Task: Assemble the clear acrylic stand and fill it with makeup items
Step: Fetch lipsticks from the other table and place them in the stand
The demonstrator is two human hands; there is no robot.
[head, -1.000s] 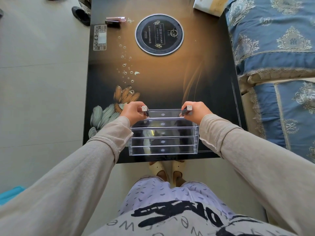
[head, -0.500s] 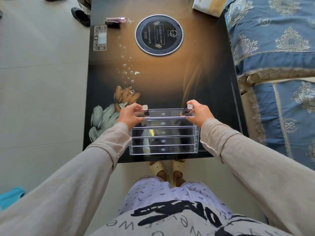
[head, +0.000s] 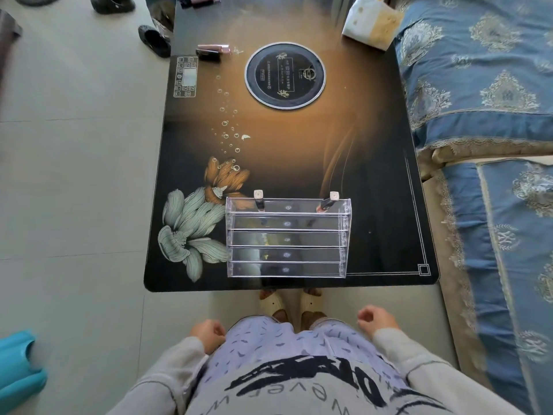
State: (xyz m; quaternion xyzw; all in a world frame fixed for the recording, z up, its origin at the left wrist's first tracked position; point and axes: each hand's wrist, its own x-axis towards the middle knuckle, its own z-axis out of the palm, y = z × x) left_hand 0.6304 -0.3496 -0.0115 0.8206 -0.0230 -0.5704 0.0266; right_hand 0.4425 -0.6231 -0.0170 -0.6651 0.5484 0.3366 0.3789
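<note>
The clear acrylic stand (head: 287, 238), with several stepped tiers, sits on the dark glass table (head: 299, 151) near its front edge. One lipstick tube (head: 259, 200) stands upright in the back tier at the left, and a second tube (head: 328, 202) leans in the same tier at the right. My left hand (head: 208, 332) and my right hand (head: 375, 320) hang by my waist, well clear of the table, fingers loosely curled and holding nothing. More makeup tubes (head: 212, 50) lie at the table's far left.
A round black inlay (head: 285, 75) and a printed control panel (head: 186, 77) mark the table's far half. A tissue pack (head: 371, 22) sits at the far right corner. A blue patterned sofa (head: 490, 121) borders the right side. Slippers (head: 154, 40) lie on the tiled floor.
Both hands let go of the two lipstick tubes in the back tier and drew back to my waist. The camera has pulled back, showing more of the table.
</note>
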